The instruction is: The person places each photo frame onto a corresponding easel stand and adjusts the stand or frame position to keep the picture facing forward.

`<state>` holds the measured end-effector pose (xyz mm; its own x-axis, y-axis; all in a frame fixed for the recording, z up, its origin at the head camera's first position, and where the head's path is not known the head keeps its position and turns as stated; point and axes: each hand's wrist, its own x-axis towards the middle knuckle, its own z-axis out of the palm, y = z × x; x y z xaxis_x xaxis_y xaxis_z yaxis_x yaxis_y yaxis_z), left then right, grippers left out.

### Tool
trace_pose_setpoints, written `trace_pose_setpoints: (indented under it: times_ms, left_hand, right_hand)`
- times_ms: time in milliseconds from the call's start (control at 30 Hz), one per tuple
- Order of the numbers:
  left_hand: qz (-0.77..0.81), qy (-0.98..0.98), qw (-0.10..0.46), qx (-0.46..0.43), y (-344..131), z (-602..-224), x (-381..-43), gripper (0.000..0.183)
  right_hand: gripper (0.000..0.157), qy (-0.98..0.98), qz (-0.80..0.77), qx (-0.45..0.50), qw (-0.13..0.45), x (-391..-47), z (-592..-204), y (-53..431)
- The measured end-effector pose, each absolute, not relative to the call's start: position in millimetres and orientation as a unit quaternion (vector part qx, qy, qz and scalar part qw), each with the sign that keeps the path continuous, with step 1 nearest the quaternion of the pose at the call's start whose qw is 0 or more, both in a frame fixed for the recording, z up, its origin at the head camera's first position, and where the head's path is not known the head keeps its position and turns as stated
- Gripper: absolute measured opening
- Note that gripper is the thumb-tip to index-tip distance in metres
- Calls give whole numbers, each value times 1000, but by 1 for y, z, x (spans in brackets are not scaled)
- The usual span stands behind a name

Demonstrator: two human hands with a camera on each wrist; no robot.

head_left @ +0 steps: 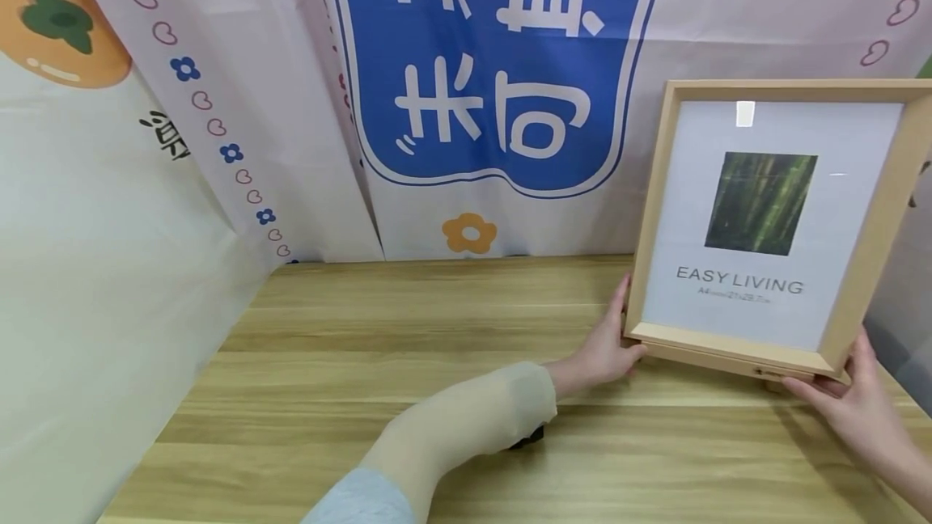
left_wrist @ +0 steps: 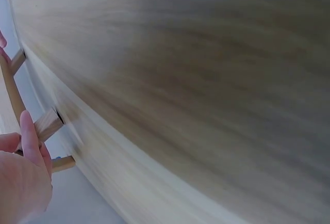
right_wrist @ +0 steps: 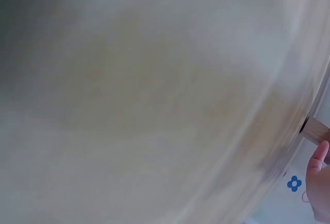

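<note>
A light-wood picture frame (head_left: pixel 764 217) stands upright, leaning back slightly, at the right of the table in the head view. Behind its glass are a dark green bamboo picture and the words "EASY LIVING". My left hand (head_left: pixel 604 350) grips its lower left corner, thumb in front and fingers along the side. At the lower right corner my right hand (head_left: pixel 862 407) holds it the same way. Wooden stand legs (left_wrist: pixel 49 125) show near the left hand in the left wrist view. A wooden block end (right_wrist: pixel 315 131) lies beside the right hand in the right wrist view.
The wood-grain table (head_left: pixel 328 362) meets a printed cloth backdrop (head_left: pixel 313 209) at its far edge. A white cloth side (head_left: pixel 95 306) borders it on the left. Partly hidden under the left forearm lies a small black object (head_left: pixel 527 438).
</note>
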<state>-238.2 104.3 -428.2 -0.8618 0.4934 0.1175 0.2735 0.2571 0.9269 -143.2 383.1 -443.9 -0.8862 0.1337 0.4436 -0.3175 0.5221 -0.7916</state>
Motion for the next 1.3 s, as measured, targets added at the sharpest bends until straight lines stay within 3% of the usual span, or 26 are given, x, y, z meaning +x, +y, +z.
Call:
trace_pose_setpoints:
  times_ms: [933, 1133, 1300]
  left_hand:
    - [603, 773, 75, 181, 19, -424, -243, 112]
    - [617, 762, 77, 181, -3, -404, -230, 105]
    - [613, 766, 64, 183, -20, -411, -236, 107]
  right_hand:
    - [86, -848, 497, 84, 166, -180, -441, 304]
    - [97, -836, 519, 92, 150, -189, -442, 286]
    - [104, -837, 525, 88, 132, -193, -440, 271]
